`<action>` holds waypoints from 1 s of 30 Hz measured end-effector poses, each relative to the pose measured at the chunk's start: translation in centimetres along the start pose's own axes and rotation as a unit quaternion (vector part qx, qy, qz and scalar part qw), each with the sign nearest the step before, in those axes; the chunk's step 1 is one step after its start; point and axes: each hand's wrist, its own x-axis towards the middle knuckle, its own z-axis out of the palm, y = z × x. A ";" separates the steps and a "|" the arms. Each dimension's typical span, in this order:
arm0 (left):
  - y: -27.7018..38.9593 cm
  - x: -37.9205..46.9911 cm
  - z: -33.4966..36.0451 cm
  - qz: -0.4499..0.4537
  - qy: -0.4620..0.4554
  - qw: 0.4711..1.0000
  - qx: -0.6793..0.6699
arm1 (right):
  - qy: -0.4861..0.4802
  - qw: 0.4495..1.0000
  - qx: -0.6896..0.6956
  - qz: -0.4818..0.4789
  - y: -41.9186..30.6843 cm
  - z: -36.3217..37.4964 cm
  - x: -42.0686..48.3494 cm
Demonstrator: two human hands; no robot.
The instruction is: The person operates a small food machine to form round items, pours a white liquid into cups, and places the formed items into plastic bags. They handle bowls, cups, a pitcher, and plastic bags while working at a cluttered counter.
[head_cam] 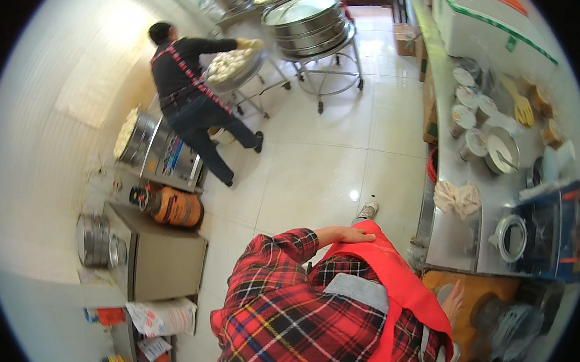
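Note:
My left hand lies flat on the red apron over my thigh, with no object visible in it. Part of my right hand shows past the apron's right side, fingers extended, above an orange-brown board. Beside those fingers is a small pale grey thing; whether the hand touches it is not clear. A clear plastic bag or cover lies farther right on that board. Ahead of the hands is a steel counter bearing a crumpled beige cloth and a metal bowl with white contents and a spoon.
A co-worker in yellow gloves leans over a steamer tray of white buns. Stacked steamers stand on a wheeled stand. At left are an orange gas cylinder, a cabinet and a white sack. Lidded cups line the counter.

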 end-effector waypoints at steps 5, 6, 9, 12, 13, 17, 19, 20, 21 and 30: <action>0.0 0.8 -0.6 -0.039 0.053 0.997 0.051 | 0.008 1.000 0.015 0.010 1.2 0.0 -0.4; 0.8 0.3 -1.0 -0.041 0.052 0.996 0.063 | 0.015 1.000 0.010 0.018 2.4 1.2 -0.1; 0.9 1.0 -1.0 -0.035 0.068 0.994 0.076 | 0.025 0.999 0.000 0.037 4.3 3.1 0.3; 0.3 1.9 -0.7 -0.043 0.090 0.992 0.083 | 0.023 0.998 0.010 0.052 4.2 2.9 0.7; 0.5 2.2 -0.6 -0.047 0.097 0.990 0.086 | 0.022 0.998 0.024 0.053 4.2 2.5 0.9; 1.8 2.2 -2.0 -0.009 0.091 0.987 0.131 | 0.024 0.997 0.042 0.055 4.2 2.3 1.3; 1.4 1.9 -1.9 0.000 0.109 0.985 0.136 | 0.013 0.997 0.049 0.062 2.9 1.1 1.3; 1.8 1.6 -2.1 0.003 0.107 0.985 0.137 | 0.005 0.996 0.054 0.066 2.2 0.3 1.2; 2.2 1.2 -2.6 0.002 0.106 0.983 0.150 | 0.006 0.996 0.063 0.057 1.7 -0.4 1.1; 6.0 6.5 -4.8 0.197 0.079 0.975 0.071 | 0.005 0.996 0.058 0.065 -3.8 -12.6 0.3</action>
